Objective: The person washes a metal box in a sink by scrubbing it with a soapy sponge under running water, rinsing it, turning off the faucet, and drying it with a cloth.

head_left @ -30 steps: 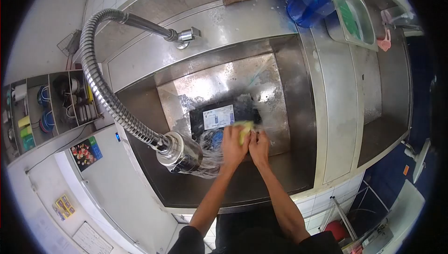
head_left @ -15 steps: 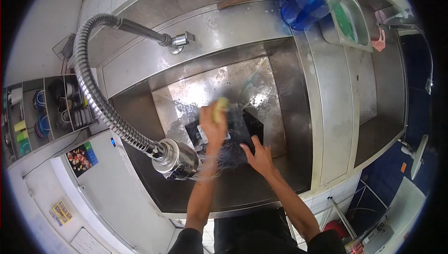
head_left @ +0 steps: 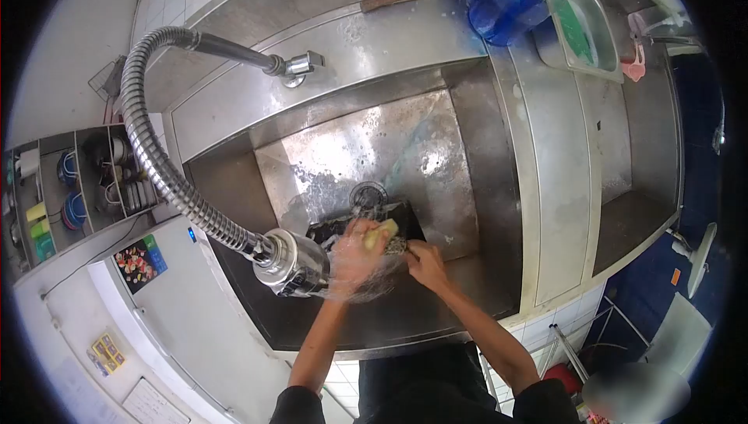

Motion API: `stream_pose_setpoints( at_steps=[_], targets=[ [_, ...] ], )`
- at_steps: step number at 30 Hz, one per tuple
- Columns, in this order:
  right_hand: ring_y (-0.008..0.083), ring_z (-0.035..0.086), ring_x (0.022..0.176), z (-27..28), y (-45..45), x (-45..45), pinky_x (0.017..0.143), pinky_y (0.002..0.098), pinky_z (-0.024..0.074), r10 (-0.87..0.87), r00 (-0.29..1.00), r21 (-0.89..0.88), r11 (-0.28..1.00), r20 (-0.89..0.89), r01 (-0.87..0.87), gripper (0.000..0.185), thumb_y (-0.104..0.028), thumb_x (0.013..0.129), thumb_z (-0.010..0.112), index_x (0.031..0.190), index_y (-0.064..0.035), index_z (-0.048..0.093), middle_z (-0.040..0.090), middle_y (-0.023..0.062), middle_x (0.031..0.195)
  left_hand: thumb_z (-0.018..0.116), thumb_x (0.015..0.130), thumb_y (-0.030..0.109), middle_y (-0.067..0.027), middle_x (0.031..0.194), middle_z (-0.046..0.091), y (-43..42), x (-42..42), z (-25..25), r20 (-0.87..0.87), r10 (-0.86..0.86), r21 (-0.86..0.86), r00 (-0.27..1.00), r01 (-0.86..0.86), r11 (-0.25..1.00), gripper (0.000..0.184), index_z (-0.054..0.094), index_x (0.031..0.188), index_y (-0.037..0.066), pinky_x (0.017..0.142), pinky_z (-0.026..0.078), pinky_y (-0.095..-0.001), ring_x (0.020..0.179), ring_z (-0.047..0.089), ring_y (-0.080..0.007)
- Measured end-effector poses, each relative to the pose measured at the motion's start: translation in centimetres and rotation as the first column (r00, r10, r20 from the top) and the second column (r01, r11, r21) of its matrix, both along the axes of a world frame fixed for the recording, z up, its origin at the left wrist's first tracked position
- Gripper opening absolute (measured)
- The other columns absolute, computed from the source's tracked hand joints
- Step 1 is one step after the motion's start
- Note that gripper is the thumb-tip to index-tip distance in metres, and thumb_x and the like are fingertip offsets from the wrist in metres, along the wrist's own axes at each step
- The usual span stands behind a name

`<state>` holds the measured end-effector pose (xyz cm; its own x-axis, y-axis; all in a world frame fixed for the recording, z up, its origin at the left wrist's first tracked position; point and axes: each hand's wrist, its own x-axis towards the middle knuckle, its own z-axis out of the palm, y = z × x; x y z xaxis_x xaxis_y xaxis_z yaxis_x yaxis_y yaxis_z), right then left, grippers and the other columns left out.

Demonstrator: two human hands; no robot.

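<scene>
Over the sink [head_left: 475, 299], my left hand [head_left: 357, 260] is closed round a yellow sponge [head_left: 380, 235]. My right hand [head_left: 426, 266] pinches the edge of a dark flat panel [head_left: 396, 245], now seen nearly edge-on with wet, speckled light on it. The sponge is right by this panel; whether it presses on it I cannot tell. Below them, another black flat piece [head_left: 409, 221] lies on the sink floor, partly covered by my hands. Water sprays from the tap head [head_left: 292, 264] across my left hand and wrist.
The coiled tap hose [head_left: 140, 112] arches over the sink's left side. A drain [head_left: 368, 196] shows in the sink floor. Back right stand a bottle of blue liquid [head_left: 506, 7] and a metal container [head_left: 604, 34] with something green. A second basin [head_left: 635, 229] is at right, shelves [head_left: 74, 182] at left.
The panel has turned from facing up to nearly edge-on and dropped nearer to me. My left hand with the sponge has moved down and right. The drain has come into view.
</scene>
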<state>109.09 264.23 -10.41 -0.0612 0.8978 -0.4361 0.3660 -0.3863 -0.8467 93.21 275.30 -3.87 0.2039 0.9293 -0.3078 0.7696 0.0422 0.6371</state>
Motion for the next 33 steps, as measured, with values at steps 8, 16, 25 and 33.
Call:
stream_pose_setpoints(
  at_steps=[8, 16, 25, 33],
  targets=[
    [0.0236, 0.062, 0.082, -5.0, -1.5, -3.0, 0.086, 0.033, 0.0491, -0.235, 0.937, -0.23, 0.957, -0.259, 0.176, 0.02, -0.015, 0.086, 0.069, 0.098, 0.0008, 0.069, 0.069, 0.0078, 0.091, 0.057, 0.093, 0.041, -0.013, 0.115, 0.065, -3.3, -3.7, -7.6, -0.332, -0.021, -0.335, 0.943, -0.097, 0.937, 0.033, 0.067, 0.116, 0.02, 0.089, 0.049, -0.0455, 0.101, 0.062, -0.0341],
    [0.0225, 0.044, 0.128, -7.9, -0.8, -1.9, 0.106, 0.0367, 0.0337, -0.751, 0.605, -0.92, 0.384, -0.263, 0.078, 0.062, -0.048, 0.091, 0.062, 0.13, 0.0001, 0.058, 0.049, 0.0138, 0.143, 0.057, 0.093, 0.042, -0.013, 0.113, 0.066, -4.3, -6.7, -6.2, -0.315, -0.191, -0.353, 0.93, 0.073, 0.933, 0.038, 0.065, 0.119, 0.016, 0.091, 0.048, -0.0457, 0.105, 0.061, -0.0367],
    [0.0279, 0.043, 0.134, -1.9, 4.3, -6.6, 0.109, 0.041, 0.0328, -0.409, 0.843, -0.709, 0.703, -0.349, 0.047, 0.058, -0.035, 0.098, 0.055, 0.143, 0.0008, 0.045, 0.051, 0.0167, 0.14, 0.06, 0.093, 0.033, -0.012, 0.089, 0.066, -5.6, -8.8, -8.3, -0.197, 0.13, 0.058, 0.972, -0.121, 0.991, 0.032, 0.061, 0.116, 0.011, 0.069, 0.051, -0.0463, 0.081, 0.066, -0.0372],
    [0.0186, 0.06, 0.098, 0.4, 0.8, 1.5, 0.088, 0.0279, 0.0447, -0.511, 0.834, -0.38, 0.827, -0.206, 0.413, 0.045, -0.018, 0.097, 0.06, 0.134, 0.0048, 0.047, 0.062, 0.0124, 0.113, 0.064, 0.09, 0.022, -0.0205, 0.097, 0.061, -2.6, -2.7, -1.8, 0.047, 0.252, 0.058, 0.967, -0.254, 0.965, 0.024, 0.049, 0.095, 0.003, 0.073, 0.047, -0.0495, 0.09, 0.062, -0.0421]
  ],
)
